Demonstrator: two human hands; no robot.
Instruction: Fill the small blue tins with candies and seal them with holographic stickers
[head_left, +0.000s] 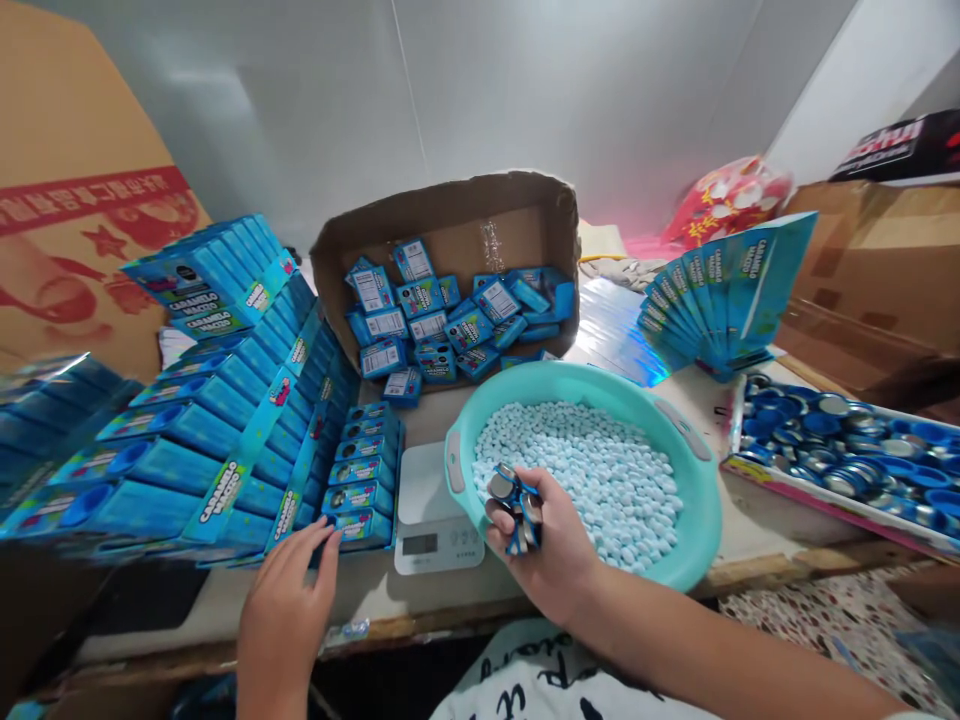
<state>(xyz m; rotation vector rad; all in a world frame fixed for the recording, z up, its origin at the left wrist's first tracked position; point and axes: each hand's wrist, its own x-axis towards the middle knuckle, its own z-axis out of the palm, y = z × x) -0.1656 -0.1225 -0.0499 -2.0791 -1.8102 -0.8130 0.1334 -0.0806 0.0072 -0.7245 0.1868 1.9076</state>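
My right hand [546,540] is closed round several small round metal lids [517,505] with blue rims, held over the near left edge of the turquoise basin [697,560]. Pale blue candies [585,460] fill the basin's bottom. My left hand [289,590], thumb and fingers apart, rests at the near end of a row of small blue boxes [361,490]. Its fingertips are by the closest box, and I cannot tell whether they press on it. Between that row and the basin lies a white digital scale [431,550].
Stacked blue display boxes [217,440] rise at the left. Behind the basin, a cardboard carton [442,215] on its side holds loose small blue boxes. At the right are fanned blue cards [720,295] and a tray [832,500] of round lids. The table edge [405,628] runs close in front.
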